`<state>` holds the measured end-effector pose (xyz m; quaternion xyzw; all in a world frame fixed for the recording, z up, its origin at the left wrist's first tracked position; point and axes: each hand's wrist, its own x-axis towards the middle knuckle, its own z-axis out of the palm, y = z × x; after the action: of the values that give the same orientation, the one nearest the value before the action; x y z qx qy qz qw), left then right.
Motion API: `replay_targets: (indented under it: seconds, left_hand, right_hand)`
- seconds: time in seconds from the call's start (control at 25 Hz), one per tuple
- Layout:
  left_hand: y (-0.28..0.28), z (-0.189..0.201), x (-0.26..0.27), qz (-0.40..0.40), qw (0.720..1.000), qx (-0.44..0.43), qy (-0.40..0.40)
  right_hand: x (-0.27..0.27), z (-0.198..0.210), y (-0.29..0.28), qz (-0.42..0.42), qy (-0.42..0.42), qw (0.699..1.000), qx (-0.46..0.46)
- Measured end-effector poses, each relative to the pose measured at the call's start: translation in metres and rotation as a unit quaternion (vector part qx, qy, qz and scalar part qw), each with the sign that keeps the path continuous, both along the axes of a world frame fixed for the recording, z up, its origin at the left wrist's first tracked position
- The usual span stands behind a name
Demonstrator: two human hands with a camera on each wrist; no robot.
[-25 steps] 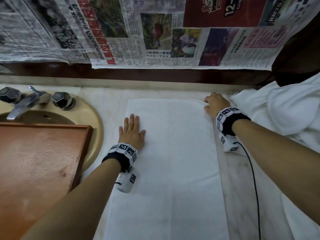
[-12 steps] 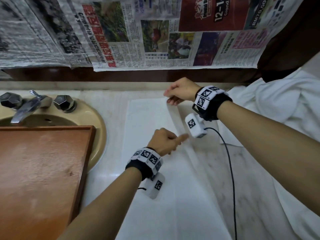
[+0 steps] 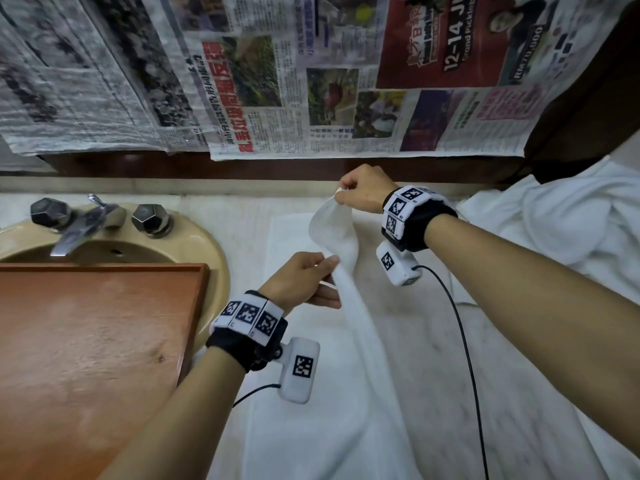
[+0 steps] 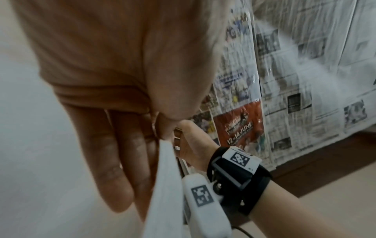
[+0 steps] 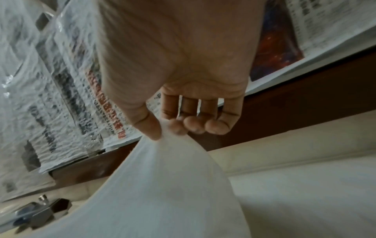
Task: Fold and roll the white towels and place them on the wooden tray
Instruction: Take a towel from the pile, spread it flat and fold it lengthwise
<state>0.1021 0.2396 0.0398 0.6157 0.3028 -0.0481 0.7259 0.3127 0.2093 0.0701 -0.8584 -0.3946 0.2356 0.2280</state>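
Note:
A white towel (image 3: 311, 427) lies lengthwise on the marble counter, its right long edge lifted and carried over toward the left. My right hand (image 3: 356, 194) pinches the far corner of that edge between thumb and fingers, raised above the counter; the right wrist view shows the same pinch on the towel (image 5: 168, 177). My left hand (image 3: 308, 278) pinches the same lifted edge nearer to me, thumb against fingers, and the towel (image 4: 162, 185) hangs from it. The wooden tray (image 3: 86, 341) sits to the left over the sink, with nothing on it.
A beige sink (image 3: 207, 244) with a chrome tap (image 3: 79, 226) lies behind the tray. A heap of white towels (image 3: 561, 230) is piled at the right. Newspaper (image 3: 311, 81) covers the wall behind. A black cable (image 3: 464, 341) trails from my right wrist across the counter.
My right hand lifted the towel's right edge and carried it leftward. My left hand left the flat towel, rose, and now pinches the lifted edge.

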Motion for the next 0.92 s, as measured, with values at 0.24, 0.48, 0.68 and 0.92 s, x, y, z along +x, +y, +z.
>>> replay_targets:
  seconds: [0.24, 0.48, 0.68, 0.92]
  left_hand:
    - [0.03, -0.056, -0.034, 0.145, 0.964, 0.184, 0.128]
    - [0.029, -0.092, -0.048, 0.204, 0.922, 0.253, 0.212]
    - [0.031, -0.099, -0.046, 0.207, 0.905, 0.27, 0.255]
    - [0.038, -0.1, -0.038, 0.207, 0.893, 0.305, 0.26]
  right_hand:
    - [-0.026, -0.041, 0.056, 0.067, -0.071, 0.995, -0.025]
    - [-0.045, -0.101, 0.083, 0.112, -0.109, 0.987, -0.046]
    - [-0.036, -0.121, 0.088, 0.145, -0.146, 0.976, -0.076]
    - [-0.03, -0.123, 0.098, 0.128, -0.132, 0.979, -0.087]
